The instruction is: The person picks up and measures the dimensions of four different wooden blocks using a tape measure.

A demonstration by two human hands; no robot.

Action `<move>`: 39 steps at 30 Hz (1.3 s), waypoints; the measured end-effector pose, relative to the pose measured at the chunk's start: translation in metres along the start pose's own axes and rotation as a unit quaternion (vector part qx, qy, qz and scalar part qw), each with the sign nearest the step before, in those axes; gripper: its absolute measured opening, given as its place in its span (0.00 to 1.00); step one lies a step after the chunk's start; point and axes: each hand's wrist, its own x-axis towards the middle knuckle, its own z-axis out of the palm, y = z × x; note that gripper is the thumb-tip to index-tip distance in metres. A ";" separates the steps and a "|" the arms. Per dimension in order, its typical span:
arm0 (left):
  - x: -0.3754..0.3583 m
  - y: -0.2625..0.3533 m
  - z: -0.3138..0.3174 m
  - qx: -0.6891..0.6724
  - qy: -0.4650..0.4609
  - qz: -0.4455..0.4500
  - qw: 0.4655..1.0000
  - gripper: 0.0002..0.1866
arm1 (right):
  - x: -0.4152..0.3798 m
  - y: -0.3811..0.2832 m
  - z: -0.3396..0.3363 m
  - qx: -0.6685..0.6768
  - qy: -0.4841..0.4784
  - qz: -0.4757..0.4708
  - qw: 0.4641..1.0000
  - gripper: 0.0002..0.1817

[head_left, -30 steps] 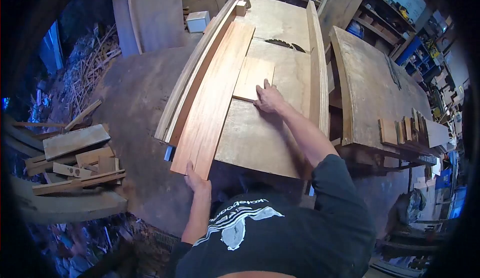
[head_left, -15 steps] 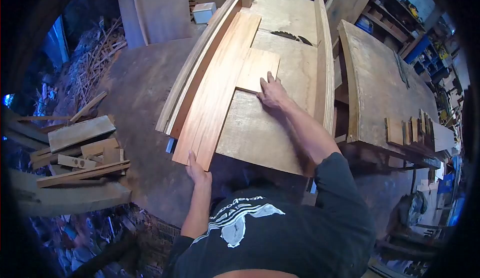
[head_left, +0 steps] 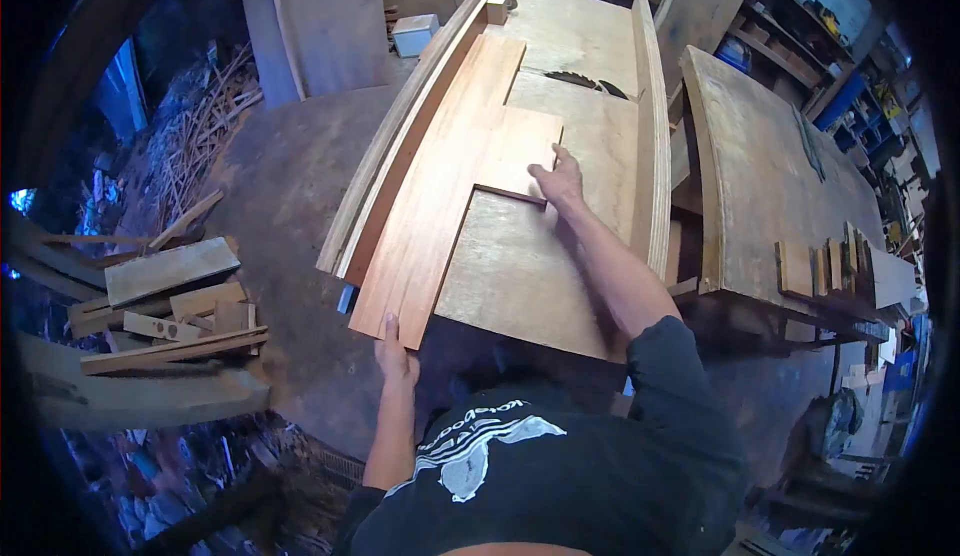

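A long reddish wooden board [head_left: 425, 206] lies on a plywood saw table [head_left: 540, 276], along the left rail [head_left: 385, 156]. My left hand [head_left: 398, 361] grips its near end, thumb on top and fingers hidden underneath. Against the long board's right side lies a short pale board [head_left: 512, 151]. My right hand [head_left: 560, 181] holds the short board at its near right corner, thumb on the face and fingers along the right edge. Beyond it, a dark toothed saw blade [head_left: 575, 80] shows through a slot in the table.
A second rail [head_left: 652, 146] runs along the table's right side. Farther right stands a wooden workbench [head_left: 780, 166] with small offcuts [head_left: 797, 268]. Scrap pieces [head_left: 170, 266] are stacked at left, near a pile of thin sticks [head_left: 205, 136]. A white box [head_left: 415, 36] stands behind.
My right hand has shifted from the short board's near edge to its right edge and corner. My left hand keeps its grip on the long board. The whole view has tilted slightly.
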 end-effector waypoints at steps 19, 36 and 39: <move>-0.006 0.003 0.001 0.032 -0.047 0.032 0.998 0.29 | -0.036 -0.040 -0.037 -0.116 0.151 -0.440 0.877 0.18; 0.000 -0.004 -0.003 0.022 -0.052 0.065 0.996 0.26 | -0.126 -0.048 -0.080 -0.305 0.188 -0.669 0.651 0.19; -0.001 0.001 -0.002 0.017 -0.052 0.052 0.997 0.25 | -0.132 -0.041 -0.073 -0.285 0.180 -0.633 0.697 0.20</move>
